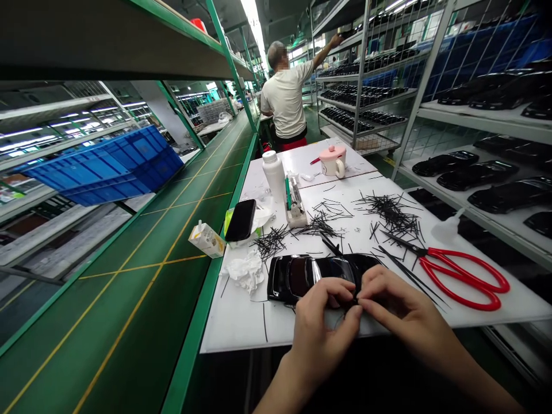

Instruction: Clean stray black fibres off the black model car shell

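Observation:
A glossy black model car (302, 270) lies on the white tabletop (241, 330), close to its front edge. Both my hands are at the car's right end, fingertips almost meeting. My left hand (321, 319) is closed in a pinch at the car's near side. Opposite it, my right hand (399, 302) is closed too, thumb and index finger pressed together. Whatever lies between the fingertips is too small and hidden to make out. Thin black strips (390, 213) are scattered behind the car. Red-handled scissors (461, 276) lie to the right of my right hand.
A green conveyor belt (142, 282) runs along the left, with a juice carton (207, 240) at its edge. On the table stand a phone (240, 220), crumpled tissue (245, 271), white bottle (273, 172) and pink-lidded mug (333, 161). A person (284, 98) reaches toward racks (362, 80) of black car bodies.

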